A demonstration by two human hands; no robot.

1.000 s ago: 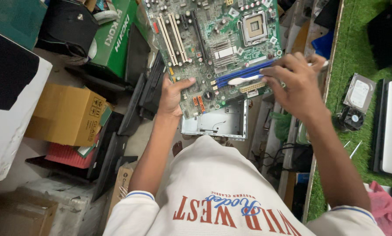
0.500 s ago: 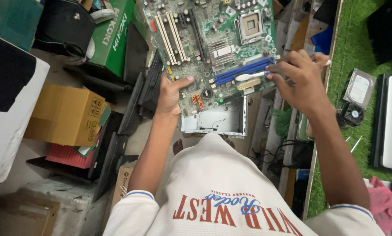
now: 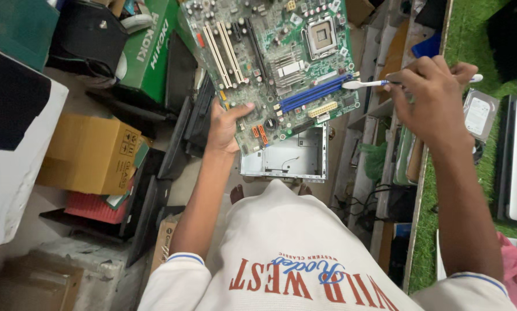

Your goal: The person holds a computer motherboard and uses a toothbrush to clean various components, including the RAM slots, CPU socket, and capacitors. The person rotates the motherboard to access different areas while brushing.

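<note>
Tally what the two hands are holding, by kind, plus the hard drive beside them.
Green computer motherboard, gripped by left hand: 1
White toothbrush, in right hand: 1
Silver hard drive on green turf: 1
Total: 3

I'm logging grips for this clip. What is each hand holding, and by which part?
Left hand grips the green motherboard by its lower-left edge. Right hand holds a white toothbrush by its handle.

Motherboard (image 3: 276, 63) above an open metal case (image 3: 284, 158), cardboard box (image 3: 91, 152) left, hard drive (image 3: 478, 114) right.
</note>
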